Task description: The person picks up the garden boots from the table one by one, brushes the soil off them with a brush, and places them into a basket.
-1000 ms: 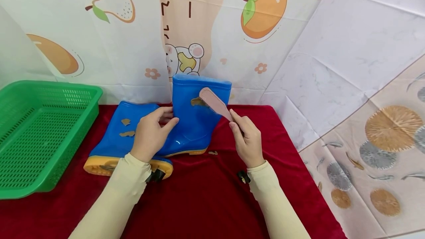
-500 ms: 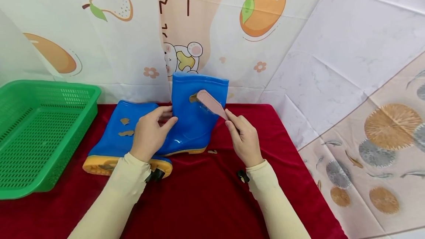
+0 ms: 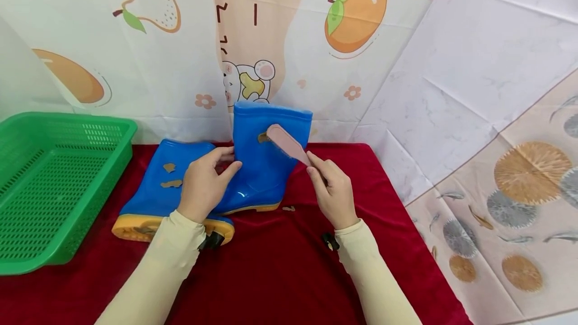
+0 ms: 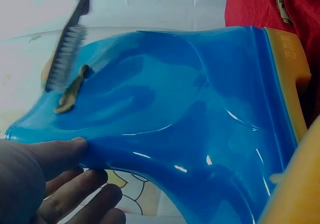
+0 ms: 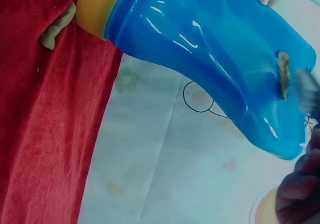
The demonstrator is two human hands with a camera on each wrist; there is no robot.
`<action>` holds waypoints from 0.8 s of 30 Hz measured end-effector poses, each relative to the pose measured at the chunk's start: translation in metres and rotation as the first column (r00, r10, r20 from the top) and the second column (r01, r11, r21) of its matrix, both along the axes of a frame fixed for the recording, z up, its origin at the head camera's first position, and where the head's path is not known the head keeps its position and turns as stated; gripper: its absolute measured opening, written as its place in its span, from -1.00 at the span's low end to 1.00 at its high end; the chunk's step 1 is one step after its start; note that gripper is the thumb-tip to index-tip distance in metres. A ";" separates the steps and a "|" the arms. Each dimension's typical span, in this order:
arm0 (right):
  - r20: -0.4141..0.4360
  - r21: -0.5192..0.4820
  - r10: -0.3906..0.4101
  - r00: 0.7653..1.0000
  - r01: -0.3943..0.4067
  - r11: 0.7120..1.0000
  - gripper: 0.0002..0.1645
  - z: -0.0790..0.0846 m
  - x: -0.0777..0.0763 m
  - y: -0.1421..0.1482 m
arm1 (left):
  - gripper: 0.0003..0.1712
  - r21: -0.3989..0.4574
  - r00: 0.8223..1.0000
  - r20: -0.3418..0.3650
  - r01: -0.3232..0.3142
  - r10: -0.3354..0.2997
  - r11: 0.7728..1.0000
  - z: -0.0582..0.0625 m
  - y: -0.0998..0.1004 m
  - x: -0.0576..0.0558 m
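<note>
A blue rain boot (image 3: pixel 257 174) with a yellow sole stands upright at the back of the red cloth. My left hand (image 3: pixel 205 180) holds its shaft by the left edge, thumb on the near side and fingers behind, as the left wrist view shows. In my right hand (image 3: pixel 333 189) is a pink-backed brush (image 3: pixel 288 143), its bristles facing the shaft. A brown mud-like patch (image 4: pixel 73 91) sticks to the shaft beside the bristles. Left of it lies a second blue boot (image 3: pixel 153 174), on its side, with brown patches (image 3: pixel 171 183) on it; my left forearm covers part of its sole.
A green plastic basket (image 3: pixel 90 199) stands at the left of the red cloth (image 3: pixel 280 270). One loose brown piece (image 3: pixel 289 208) lies on the cloth by the upright boot. Behind the table hangs a printed white curtain (image 3: pixel 180 74).
The brush has moved slightly left and down on the shaft, along with my right hand. Less of the brown patch shows beside it now. My left hand keeps its hold.
</note>
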State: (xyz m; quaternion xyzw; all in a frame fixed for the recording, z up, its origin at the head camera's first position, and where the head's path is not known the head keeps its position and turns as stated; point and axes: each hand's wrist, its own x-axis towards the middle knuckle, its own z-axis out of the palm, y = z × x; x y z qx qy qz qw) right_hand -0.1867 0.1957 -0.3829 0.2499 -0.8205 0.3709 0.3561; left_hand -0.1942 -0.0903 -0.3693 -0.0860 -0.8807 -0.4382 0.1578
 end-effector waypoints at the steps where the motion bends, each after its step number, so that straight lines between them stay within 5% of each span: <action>1: -0.010 -0.001 0.015 1.000 -0.015 1.000 -0.55 0.000 0.001 -0.001 | -0.52 0.002 1.000 -0.003 0.005 -0.005 1.000 -0.001 0.000 0.000; 5: -0.034 -0.005 0.041 0.999 -0.041 0.999 -0.49 -0.001 0.002 -0.005 | -0.55 -0.002 1.000 -0.008 0.029 -0.029 1.000 -0.003 0.002 0.000; 15: -0.010 0.033 -0.074 0.997 0.075 0.997 -0.60 0.002 -0.001 -0.006 | -0.52 -0.039 1.000 -0.015 -0.014 0.013 0.999 -0.001 -0.002 0.000; 24: 0.034 0.056 -0.080 0.996 0.078 0.995 -0.66 0.002 0.003 -0.001 | -0.50 0.065 0.989 0.094 0.107 -0.113 0.992 -0.005 -0.002 -0.005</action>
